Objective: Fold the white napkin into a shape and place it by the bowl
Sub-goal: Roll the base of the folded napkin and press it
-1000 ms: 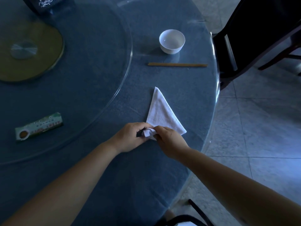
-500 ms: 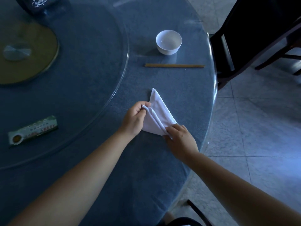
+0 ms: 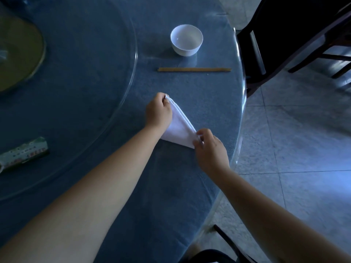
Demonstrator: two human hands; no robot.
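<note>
The white napkin (image 3: 179, 128) lies folded into a narrow triangle on the blue round table (image 3: 133, 186), near its right edge. My left hand (image 3: 158, 112) pinches the napkin's far tip. My right hand (image 3: 209, 149) pinches the near right corner, so the folded edge runs taut between the two hands. The white bowl (image 3: 186, 39) stands upright and empty farther back on the table, well apart from the napkin. The napkin's left part is hidden under my left hand.
A pair of wooden chopsticks (image 3: 194, 69) lies crosswise between bowl and napkin. A glass turntable (image 3: 76, 73) covers the table's left, carrying a green packet (image 3: 23, 153). A dark chair (image 3: 275, 44) stands at the right, over a tiled floor (image 3: 294, 149).
My left hand carried the napkin's near corner up to the far tip, folding the triangle narrower. My right hand stayed at the near right corner, now pinching it.
</note>
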